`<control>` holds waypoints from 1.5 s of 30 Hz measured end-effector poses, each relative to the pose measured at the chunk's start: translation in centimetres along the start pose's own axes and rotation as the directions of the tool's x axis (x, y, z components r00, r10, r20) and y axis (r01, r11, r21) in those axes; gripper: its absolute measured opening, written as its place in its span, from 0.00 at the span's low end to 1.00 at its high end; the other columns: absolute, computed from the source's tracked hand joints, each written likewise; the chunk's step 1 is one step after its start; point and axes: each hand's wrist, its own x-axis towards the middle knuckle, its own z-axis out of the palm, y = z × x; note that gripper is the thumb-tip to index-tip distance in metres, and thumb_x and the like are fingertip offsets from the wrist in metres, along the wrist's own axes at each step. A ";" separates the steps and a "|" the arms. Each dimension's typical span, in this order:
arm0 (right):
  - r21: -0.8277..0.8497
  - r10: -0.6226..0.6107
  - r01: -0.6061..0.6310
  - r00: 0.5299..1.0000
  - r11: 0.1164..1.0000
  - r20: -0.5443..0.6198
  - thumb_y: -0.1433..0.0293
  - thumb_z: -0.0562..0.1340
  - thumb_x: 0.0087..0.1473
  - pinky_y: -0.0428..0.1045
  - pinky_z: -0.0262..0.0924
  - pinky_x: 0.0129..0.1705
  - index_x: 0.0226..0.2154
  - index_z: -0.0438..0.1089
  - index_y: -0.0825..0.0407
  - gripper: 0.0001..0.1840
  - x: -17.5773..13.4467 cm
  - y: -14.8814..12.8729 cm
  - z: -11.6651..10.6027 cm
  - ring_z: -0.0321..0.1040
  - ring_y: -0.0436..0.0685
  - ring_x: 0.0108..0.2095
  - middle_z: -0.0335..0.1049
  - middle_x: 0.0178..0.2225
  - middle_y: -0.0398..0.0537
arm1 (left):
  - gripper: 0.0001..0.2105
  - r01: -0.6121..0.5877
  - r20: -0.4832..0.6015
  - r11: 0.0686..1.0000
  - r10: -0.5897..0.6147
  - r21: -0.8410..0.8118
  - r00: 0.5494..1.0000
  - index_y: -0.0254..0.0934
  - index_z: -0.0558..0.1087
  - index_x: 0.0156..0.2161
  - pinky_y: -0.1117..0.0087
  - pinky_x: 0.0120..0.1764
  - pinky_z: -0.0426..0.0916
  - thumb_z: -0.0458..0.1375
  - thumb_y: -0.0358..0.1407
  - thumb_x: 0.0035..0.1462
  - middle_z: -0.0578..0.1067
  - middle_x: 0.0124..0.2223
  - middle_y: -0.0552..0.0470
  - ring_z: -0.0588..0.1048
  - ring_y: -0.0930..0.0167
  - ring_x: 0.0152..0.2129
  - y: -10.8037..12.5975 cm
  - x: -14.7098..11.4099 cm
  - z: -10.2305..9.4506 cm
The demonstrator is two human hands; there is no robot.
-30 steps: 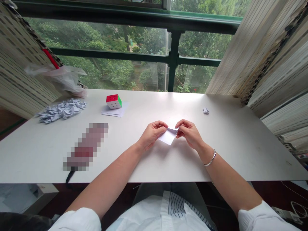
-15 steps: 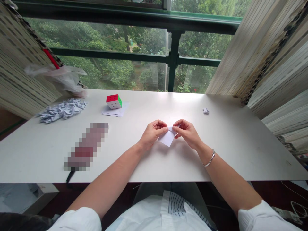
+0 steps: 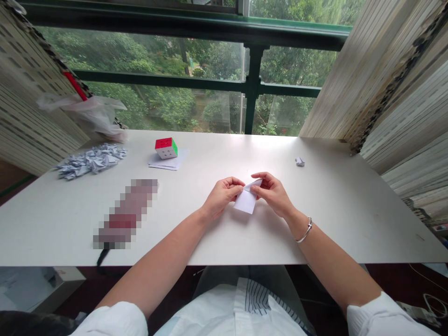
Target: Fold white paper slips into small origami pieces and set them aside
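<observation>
A small white sheet of folded paper [image 3: 246, 201] is held just above the table between both hands. My left hand [image 3: 223, 196] pinches its upper left edge between thumb and fingers. On the other side my right hand [image 3: 272, 193] grips the upper right part, its thumb pressed on the paper and the index finger raised behind. A folded corner points up to the right by that hand. The lower part of the paper hangs towards me. Fingers hide some of the folds.
A Rubik's cube [image 3: 166, 148] rests on several white paper sheets [image 3: 171, 164]. At the far left lies a heap of folded paper pieces [image 3: 93, 161] near a plastic bag [image 3: 94, 112]. One small folded paper [image 3: 300, 161] sits at right. A blurred item [image 3: 128, 214] lies at left on the white table [image 3: 336, 210].
The paper has turned a little, its lower edge now facing me more squarely. My right index finger has lifted, and a folded corner shows beside it. My left hand has barely moved.
</observation>
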 end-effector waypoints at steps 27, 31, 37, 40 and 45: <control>0.072 0.078 -0.078 0.997 0.994 0.008 0.65 0.73 0.41 0.49 0.63 0.34 0.46 0.66 0.52 0.30 -0.2 0.1 -0.2 0.68 0.51 0.29 0.73 0.28 0.41 | 0.12 -0.064 0.059 0.995 0.059 0.082 0.997 0.34 0.74 0.37 0.70 0.33 0.70 0.66 0.39 0.50 0.76 0.32 0.50 0.74 0.72 0.29 0.2 -0.3 0.3; 0.006 0.083 -0.083 0.997 0.997 0.007 0.64 0.72 0.40 0.48 0.61 0.32 0.47 0.66 0.52 0.30 -0.2 0.0 -0.2 0.67 0.50 0.27 0.71 0.26 0.40 | 0.12 -0.014 0.077 0.988 0.002 0.155 0.997 0.33 0.73 0.34 0.67 0.33 0.71 0.64 0.41 0.51 0.76 0.32 0.49 0.75 0.70 0.28 0.1 -0.5 0.4; -0.032 0.173 -0.172 0.985 0.985 0.023 0.61 0.73 0.38 0.46 0.59 0.29 0.37 0.71 0.54 0.23 -0.1 -0.4 -0.2 0.66 0.50 0.28 0.72 0.28 0.43 | 0.13 -0.018 0.106 0.987 0.001 0.157 0.994 0.33 0.73 0.32 0.69 0.31 0.70 0.64 0.43 0.52 0.76 0.30 0.49 0.75 0.71 0.26 0.1 -0.4 0.4; -0.020 0.204 -0.203 0.977 0.979 0.058 0.59 0.73 0.39 0.46 0.58 0.27 0.30 0.73 0.55 0.20 -0.1 -0.4 -0.3 0.66 0.50 0.27 0.72 0.28 0.45 | 0.12 -0.030 0.111 0.990 0.014 0.140 0.994 0.34 0.73 0.31 0.70 0.30 0.70 0.64 0.42 0.51 0.75 0.30 0.50 0.74 0.72 0.26 0.1 -0.4 0.4; 0.047 0.186 -0.187 0.982 0.981 0.021 0.56 0.71 0.42 0.48 0.61 0.30 0.27 0.74 0.54 0.18 -0.1 -0.4 -0.2 0.66 0.51 0.27 0.72 0.26 0.45 | 0.10 -0.014 0.107 0.992 0.000 0.128 0.994 0.34 0.73 0.29 0.71 0.30 0.70 0.64 0.40 0.51 0.74 0.28 0.52 0.73 0.73 0.24 0.4 -0.4 0.5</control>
